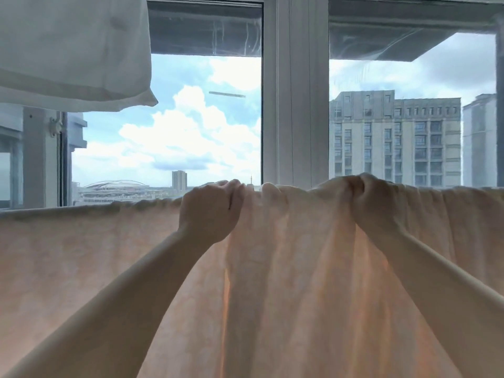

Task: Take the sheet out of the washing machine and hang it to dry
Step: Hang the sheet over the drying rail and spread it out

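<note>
A pale peach sheet [286, 268] fills the lower half of the view, draped over a horizontal line or rail that the cloth itself hides. Its top fold runs from 9 o'clock to 3 o'clock, flat on the left, bunched into ridges at the centre and finely gathered on the right. Backlight glows through the hanging folds.

The left hand [210, 208], just left of centre, grips the top edge with fingers curled tightly together over the fold. The right hand [357, 197], toward 2 o'clock, clutches a thick gather of cloth, its fingers wrapped round it; the fingertips are hidden behind the fabric. Both forearms reach up from the bottom corners.

The sheet appears to be out of the machine and on the line, so the step in hand looks like spreading it. To do that well, the hands should probably draw apart along the fold, easing the central bunching flat so no doubled layers stay damp, and keeping both sides hanging evenly.

At 11 o'clock hangs a white pillowcase [73, 50]. Beyond is a window frame [294, 91], with clouds and an apartment block [395, 137] at 2 o'clock.
</note>
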